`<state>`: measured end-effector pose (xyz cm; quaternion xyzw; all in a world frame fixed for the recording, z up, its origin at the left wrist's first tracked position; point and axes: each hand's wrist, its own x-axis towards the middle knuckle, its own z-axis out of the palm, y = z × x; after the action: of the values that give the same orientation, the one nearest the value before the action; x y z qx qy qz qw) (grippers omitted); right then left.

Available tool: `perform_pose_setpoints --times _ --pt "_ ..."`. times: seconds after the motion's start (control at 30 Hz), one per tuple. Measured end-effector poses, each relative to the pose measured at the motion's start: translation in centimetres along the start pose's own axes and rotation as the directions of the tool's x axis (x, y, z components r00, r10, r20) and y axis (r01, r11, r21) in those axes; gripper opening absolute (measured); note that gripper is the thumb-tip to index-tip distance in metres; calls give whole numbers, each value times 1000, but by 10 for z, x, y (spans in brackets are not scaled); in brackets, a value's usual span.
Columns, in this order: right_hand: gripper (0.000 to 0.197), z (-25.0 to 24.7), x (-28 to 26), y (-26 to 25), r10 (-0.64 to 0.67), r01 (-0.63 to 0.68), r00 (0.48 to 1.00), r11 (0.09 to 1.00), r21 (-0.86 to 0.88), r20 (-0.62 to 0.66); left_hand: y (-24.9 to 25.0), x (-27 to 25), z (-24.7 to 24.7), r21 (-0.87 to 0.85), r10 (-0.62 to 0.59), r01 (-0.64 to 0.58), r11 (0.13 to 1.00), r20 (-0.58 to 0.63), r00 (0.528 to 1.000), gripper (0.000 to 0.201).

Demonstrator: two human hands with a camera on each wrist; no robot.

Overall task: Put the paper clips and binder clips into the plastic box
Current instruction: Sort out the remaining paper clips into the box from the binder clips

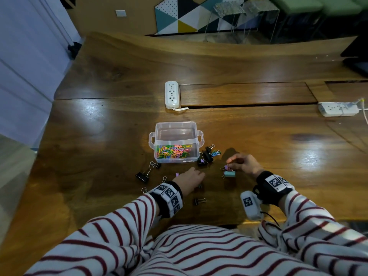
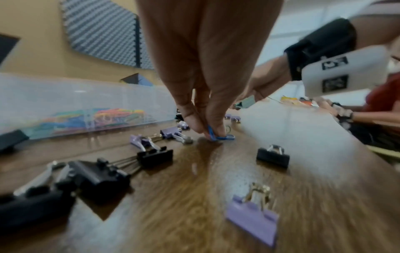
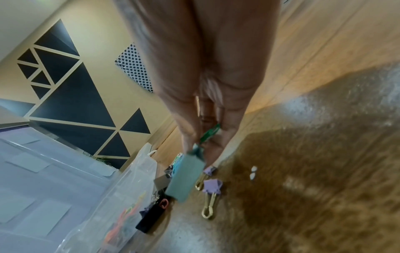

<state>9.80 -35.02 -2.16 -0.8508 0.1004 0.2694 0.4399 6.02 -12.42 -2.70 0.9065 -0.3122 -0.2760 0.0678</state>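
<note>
Brown wooden table [image 1: 258,146]: glossy, bearing all the rest, with a white power strip [image 1: 171,94] beyond the box.
Clear plastic box with side handles [image 1: 176,122]: open, near the table's middle, just ahead of both hands; far compartment bare, near compartment heaped with coloured paper clips [image 1: 173,152].
Left hand [image 1: 191,179]: low over the wood in front of the box; fingertips [image 2: 194,125] narrowed to a pinch on a blue paper clip [image 2: 225,137] lying on the table.
Right hand [image 1: 244,163]: to the right of the box; thumb and fingers closed on what looks like the green wire handle of a teal binder clip [image 3: 186,178], dangling below the fingertips; impossible to tell whether clear of the table.
Black binder clips [image 1: 142,176]: scattered left of the box, near its right wall and near the left wrist, all outside.
Purple binder clips [image 3: 213,184]: loose on the wood just beside the teal one.
Step in hand: judged as picking up, one item per hand; paper clips mostly boxed, binder clips not yet.
Next move: likely lifting both pinches, carrying over the rim, then letting go; calling for a firm nip on the flat blue clip, prone to sliding on glossy wood.
</note>
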Motion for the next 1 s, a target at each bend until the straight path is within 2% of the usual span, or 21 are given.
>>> perform_pose_setpoints --times 0.07,0.17,0.33,0.47,0.57,0.67,0.73,0.87,1.0 --pt "18 1 0 -1 26 -26 1000 999 -23 2 3 0 2 71 13 -13 997 -4 1000 43" --pt "34 4 2 -2 76 -79 997 990 -117 -28 5 -2 2 110 24 -24 994 1 1000 44" --pt "30 9 1 -12 3 -27 995 971 -236 -102 5 -3 0 137 40 -42 990 16 999 44" --pt "9 12 6 -13 -7 -3 996 994 -108 -92 4 -4 0 175 54 -58 983 27 998 41" --pt "17 13 6 -16 34 -34 999 999 8 -4 4 -8 1 176 82 -80 981 -1 997 39" --pt "25 17 5 -16 41 -35 999 985 -167 30 2 -14 1 96 68 -67 993 -15 998 41" --pt "30 18 4 -18 12 -21 999 946 -324 -29 0 -16 0 54 67 -66 996 -17 998 40" --pt "29 20 -3 -24 -62 40 997 923 -382 -47 0 -14 2 36 64 -64 997 -11 998 39" --pt "23 33 -3 -26 -112 137 990 891 -433 83 1 -11 4 84 66 -68 994 26 998 43"
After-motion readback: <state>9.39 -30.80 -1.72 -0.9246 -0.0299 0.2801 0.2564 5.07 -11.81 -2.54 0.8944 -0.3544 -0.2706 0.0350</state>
